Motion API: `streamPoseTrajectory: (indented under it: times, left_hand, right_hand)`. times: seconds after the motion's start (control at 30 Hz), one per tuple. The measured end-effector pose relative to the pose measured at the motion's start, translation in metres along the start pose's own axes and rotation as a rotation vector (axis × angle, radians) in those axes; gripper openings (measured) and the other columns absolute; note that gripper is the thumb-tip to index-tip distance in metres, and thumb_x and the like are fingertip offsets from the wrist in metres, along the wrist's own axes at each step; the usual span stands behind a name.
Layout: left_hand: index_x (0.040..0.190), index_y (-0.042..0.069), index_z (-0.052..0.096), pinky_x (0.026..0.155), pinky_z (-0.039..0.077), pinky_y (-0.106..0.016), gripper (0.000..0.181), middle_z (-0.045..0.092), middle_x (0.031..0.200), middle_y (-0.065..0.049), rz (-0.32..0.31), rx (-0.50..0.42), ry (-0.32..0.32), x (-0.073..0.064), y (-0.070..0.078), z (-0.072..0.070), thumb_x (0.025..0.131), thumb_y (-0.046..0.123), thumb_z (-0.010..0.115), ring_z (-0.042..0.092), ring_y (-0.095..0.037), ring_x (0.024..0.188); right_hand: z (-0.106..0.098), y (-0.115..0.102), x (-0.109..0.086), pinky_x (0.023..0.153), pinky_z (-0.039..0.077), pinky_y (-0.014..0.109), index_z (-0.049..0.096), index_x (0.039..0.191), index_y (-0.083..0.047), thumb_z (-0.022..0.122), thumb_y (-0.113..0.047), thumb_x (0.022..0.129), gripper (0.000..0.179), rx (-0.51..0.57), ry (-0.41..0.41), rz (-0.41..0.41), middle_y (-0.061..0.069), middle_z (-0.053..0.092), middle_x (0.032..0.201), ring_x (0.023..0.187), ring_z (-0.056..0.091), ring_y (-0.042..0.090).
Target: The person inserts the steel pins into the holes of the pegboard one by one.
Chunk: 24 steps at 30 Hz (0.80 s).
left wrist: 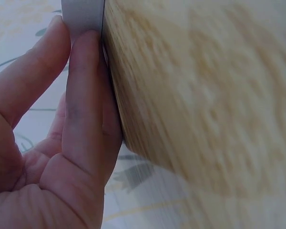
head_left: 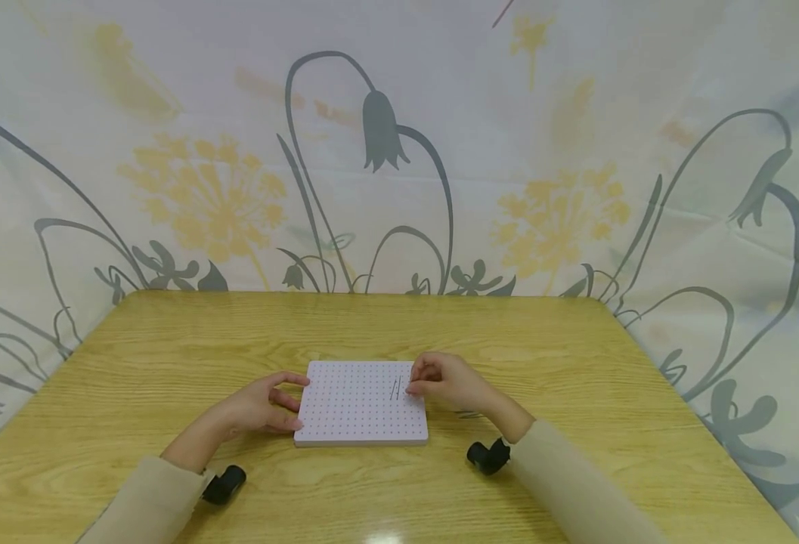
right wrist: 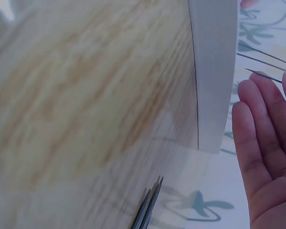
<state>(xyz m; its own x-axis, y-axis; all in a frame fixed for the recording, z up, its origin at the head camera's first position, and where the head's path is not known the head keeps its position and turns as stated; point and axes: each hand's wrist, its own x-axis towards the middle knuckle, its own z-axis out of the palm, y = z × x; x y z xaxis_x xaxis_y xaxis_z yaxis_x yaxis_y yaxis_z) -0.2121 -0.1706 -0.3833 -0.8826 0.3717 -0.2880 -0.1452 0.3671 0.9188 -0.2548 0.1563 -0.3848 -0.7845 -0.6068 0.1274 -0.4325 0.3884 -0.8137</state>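
A white pegboard (head_left: 345,412) lies flat midway across the wood-grain counter (head_left: 236,325). The left hand (head_left: 258,404), fingers spread and loosely extended, touches the board's left edge without closing round it. The right hand (head_left: 459,384) pinches a thin metal pin (right wrist: 263,75) over the right side. Two standing pins (head_left: 399,387) rise just left of its fingertips; loose pins (right wrist: 148,205) lie on the counter, right of the board.

I see the left hand (head_left: 261,408) slanting toward two o'clock, loosely spread; the right hand (head_left: 450,380), slanting toward ten, pinches.
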Motion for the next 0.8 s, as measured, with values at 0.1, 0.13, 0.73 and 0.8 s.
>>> streamPoseTrajectory:
  times: [0.1, 0.13, 0.73, 0.8]
  left_hand:
    - [0.133, -0.003, 0.040, 0.070, 0.053, -0.034, 0.066, 0.054, 0.099, -0.017, -0.004, -0.002, 0.003, -0.0003, 0.0006, 0.0003, 0.076, -0.006, 0.073, 0.059, -0.020, 0.079]
    - [0.133, -0.003, 0.040, 0.070, 0.053, -0.034, 0.066, 0.054, 0.099, -0.017, -0.005, -0.002, 0.003, -0.0003, 0.0006, 0.0003, 0.076, -0.006, 0.073, 0.059, -0.020, 0.079]
    - [0.133, -0.003, 0.039, 0.070, 0.053, -0.035, 0.067, 0.054, 0.099, -0.017, 0.000, -0.002, -0.002, 0.0005, -0.0006, -0.0003, 0.075, -0.006, 0.073, 0.058, -0.021, 0.080]
    - [0.133, -0.003, 0.039, 0.070, 0.053, -0.035, 0.067, 0.053, 0.099, -0.017, 0.003, -0.006, -0.007, 0.0007, -0.0011, -0.0005, 0.075, -0.006, 0.073, 0.059, -0.021, 0.080]
  right_hand:
    - [0.0011, 0.0000, 0.0016, 0.062, 0.047, 0.023, 0.059, 0.085, -0.005, 0.068, -0.008, 0.086, 0.010, 0.000, -0.014, 0.008, 0.001, 0.064, 0.080, 0.073, 0.060, 0.013]
    - [0.0012, -0.0001, 0.0019, 0.062, 0.048, 0.023, 0.059, 0.085, -0.005, 0.068, -0.008, 0.086, 0.010, -0.002, -0.016, 0.009, 0.002, 0.064, 0.080, 0.073, 0.060, 0.013]
    - [0.0056, 0.0017, 0.0088, 0.066, 0.049, 0.024, 0.062, 0.082, -0.006, 0.069, -0.005, 0.084, 0.008, -0.125, -0.051, -0.031, -0.004, 0.063, 0.079, 0.072, 0.058, 0.007]
    - [0.0065, 0.0013, 0.0092, 0.066, 0.049, 0.024, 0.062, 0.082, -0.007, 0.069, -0.005, 0.084, 0.008, -0.140, -0.054, -0.034, -0.004, 0.062, 0.079, 0.072, 0.057, 0.007]
